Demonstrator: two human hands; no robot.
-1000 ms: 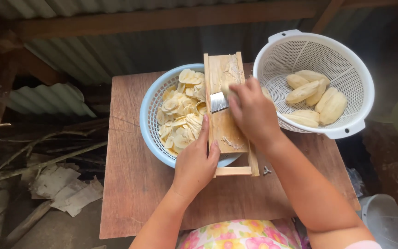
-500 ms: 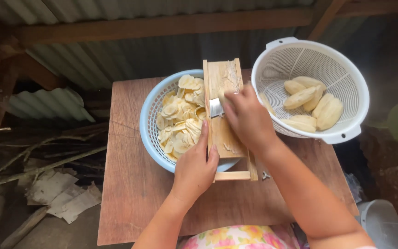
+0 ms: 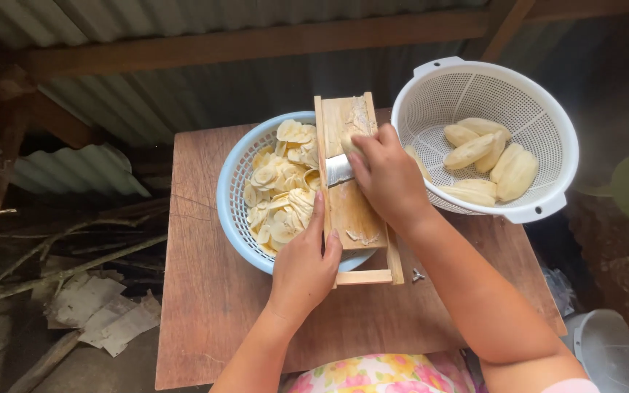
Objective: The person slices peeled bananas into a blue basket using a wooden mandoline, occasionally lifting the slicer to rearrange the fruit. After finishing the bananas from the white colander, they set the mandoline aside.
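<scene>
1. My right hand (image 3: pixel 387 178) is pressing down on the wooden slicer board (image 3: pixel 351 196) in the middle of the frame, fingers curled closed over a pale piece (image 3: pixel 349 143) that is mostly hidden beneath them, so I cannot tell its full shape.
2. That piece is sitting on the board just above the metal blade (image 3: pixel 338 169), which is lying across the board and touching my fingertips.
3. My left hand (image 3: pixel 306 266) is gripping the lower left edge of the same board, thumb side against the wood, fingers wrapped closed around the rail near the board's bottom crossbar.
4. The board is lying lengthwise across the light blue basket (image 3: pixel 231 218), its upper end reaching past the far rim and its lower end overhanging the near rim.
5. Thin pale yellow slices (image 3: pixel 279 193) are piling up inside the blue basket, just left of the board.
6. To the upper right of the frame, a white colander (image 3: pixel 547 131) is sitting touching my right wrist area, holding several peeled pale yellow whole pieces (image 3: pixel 485 156).
7. Everything is resting on a brown wooden table (image 3: pixel 205 306).
8. Left of the table, scraps of paper (image 3: pixel 96 313) are lying on the ground in the lower left, with corrugated metal sheeting (image 3: pixel 74 171) above them.
</scene>
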